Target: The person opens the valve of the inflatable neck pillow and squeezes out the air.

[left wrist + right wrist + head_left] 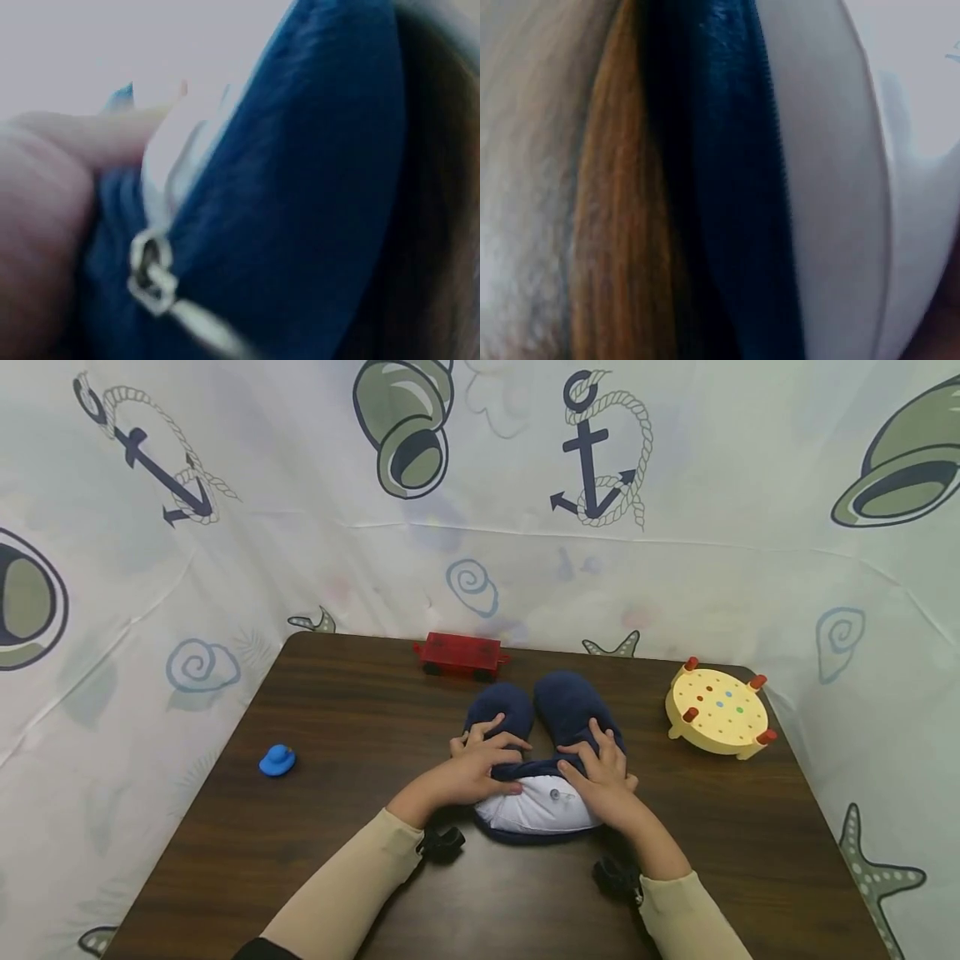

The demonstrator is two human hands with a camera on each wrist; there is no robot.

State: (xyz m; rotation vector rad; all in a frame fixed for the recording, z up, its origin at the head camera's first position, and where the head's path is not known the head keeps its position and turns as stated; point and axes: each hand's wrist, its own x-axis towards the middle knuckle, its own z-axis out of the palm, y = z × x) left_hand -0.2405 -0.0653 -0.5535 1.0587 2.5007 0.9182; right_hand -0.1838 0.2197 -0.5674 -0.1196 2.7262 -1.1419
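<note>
A navy U-shaped neck pillow [576, 706] lies on the table, its two rounded ends pointing to the far side. Its zip gapes along the near curve and bares a white inner cushion [536, 806]. My left hand [474, 771] grips the pillow's left side, fingers bent over the navy cover and thumb at the opening. On the other side my right hand [606, 777] holds the cover, its thumb by the opening's edge. A metal zip slider [152, 270] shows close to the left thumb in the left wrist view. The right wrist view shows the zip's navy edge [739, 187] beside white fabric.
Behind the pillow stands a red toy wagon [459, 653] near the table's far edge. A yellow round toy with red-tipped pegs [716, 710] sits at the far right. To the left is a small blue rubber duck [277, 761]. A patterned curtain [517, 552] surrounds the brown table [360, 718].
</note>
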